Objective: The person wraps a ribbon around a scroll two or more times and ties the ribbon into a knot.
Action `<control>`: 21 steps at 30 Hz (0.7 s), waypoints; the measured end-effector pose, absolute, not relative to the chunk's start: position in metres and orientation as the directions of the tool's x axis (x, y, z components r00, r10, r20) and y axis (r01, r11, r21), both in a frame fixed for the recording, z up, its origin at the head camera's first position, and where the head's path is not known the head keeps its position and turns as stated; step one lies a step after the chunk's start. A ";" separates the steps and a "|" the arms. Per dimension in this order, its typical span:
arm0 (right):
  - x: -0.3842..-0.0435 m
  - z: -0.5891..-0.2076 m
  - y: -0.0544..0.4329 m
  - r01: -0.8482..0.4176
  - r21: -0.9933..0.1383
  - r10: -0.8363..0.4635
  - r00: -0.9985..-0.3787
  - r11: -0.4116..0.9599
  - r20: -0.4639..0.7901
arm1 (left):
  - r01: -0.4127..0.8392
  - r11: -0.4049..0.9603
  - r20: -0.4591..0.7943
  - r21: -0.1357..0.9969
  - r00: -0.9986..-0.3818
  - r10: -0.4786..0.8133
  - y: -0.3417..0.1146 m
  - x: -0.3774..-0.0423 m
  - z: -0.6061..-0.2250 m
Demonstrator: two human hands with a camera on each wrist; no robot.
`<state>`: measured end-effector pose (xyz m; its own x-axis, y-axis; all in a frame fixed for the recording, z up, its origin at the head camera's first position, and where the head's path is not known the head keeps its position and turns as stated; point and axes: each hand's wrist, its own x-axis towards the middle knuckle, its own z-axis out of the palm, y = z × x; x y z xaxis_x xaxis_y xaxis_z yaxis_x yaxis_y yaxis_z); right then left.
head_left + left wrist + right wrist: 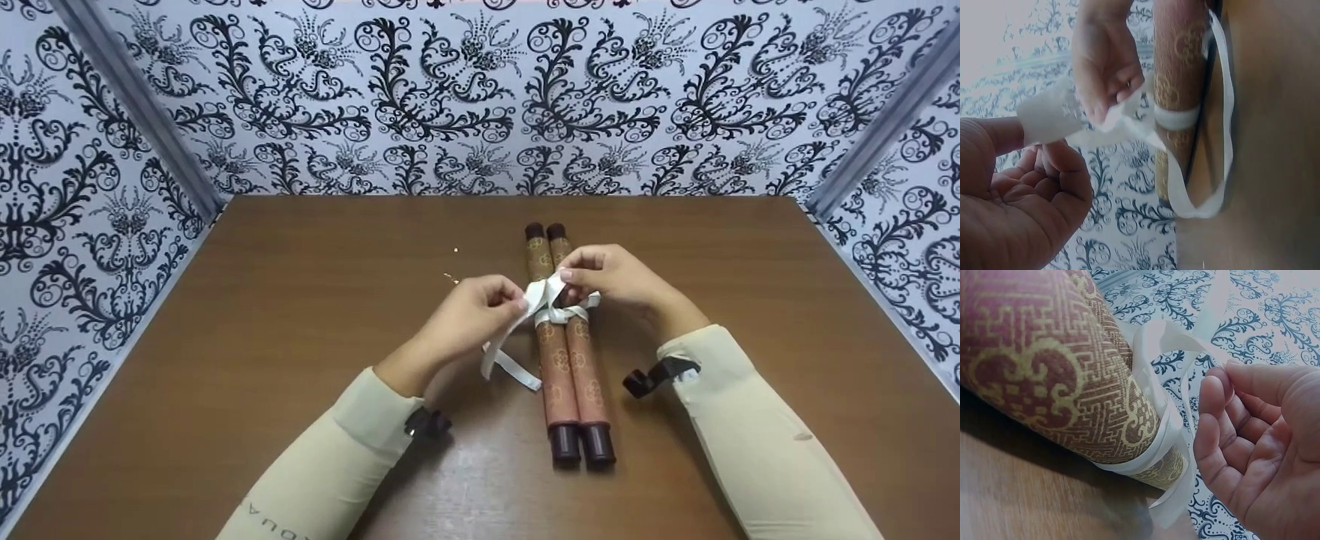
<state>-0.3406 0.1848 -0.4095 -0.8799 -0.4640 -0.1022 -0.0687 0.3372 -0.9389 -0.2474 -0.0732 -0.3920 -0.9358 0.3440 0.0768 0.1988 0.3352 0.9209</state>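
Two patterned scrolls (pixel 561 360) with dark end knobs lie side by side on the wooden table. A white ribbon (pixel 551 315) circles both near their middle, and its loose parts rise above them. The left hand (pixel 480 315), left of the scrolls, pinches one part of the ribbon between thumb and fingers; a long tail hangs below it to the table. Over the scrolls' right side, the right hand (pixel 611 281) pinches another part of the ribbon. In the right wrist view, the ribbon (pixel 1165 433) wraps the brocade-like scroll (pixel 1055 371) and runs up to the thumb and fingertip.
The brown table (pixel 300 315) meets patterned walls (pixel 450 97) at the back and sides. A few tiny light bits (pixel 452 279) lie on the table left of the scrolls. Dark wrist straps (pixel 429 422) sit at the pale sleeves.
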 end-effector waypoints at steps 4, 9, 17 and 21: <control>-0.340 -0.410 0.185 -0.078 -0.933 -0.457 -0.884 0.351 -0.098 | 0.223 0.354 0.068 0.908 -0.914 0.400 -0.063 -0.239 -0.391; -0.340 -0.410 0.185 -0.093 -0.926 -0.449 -0.889 0.365 -0.088 | 0.245 0.381 0.045 0.892 -0.885 0.462 -0.053 -0.226 -0.390; -0.342 -0.411 0.185 -0.086 -0.937 -0.438 -0.896 0.339 -0.077 | 0.313 0.429 0.024 0.847 -0.829 0.558 -0.036 -0.210 -0.395; -0.342 -0.411 0.186 -0.069 -0.944 -0.412 -0.908 0.323 -0.074 | 0.352 0.464 -0.011 0.813 -0.787 0.617 -0.028 -0.202 -0.397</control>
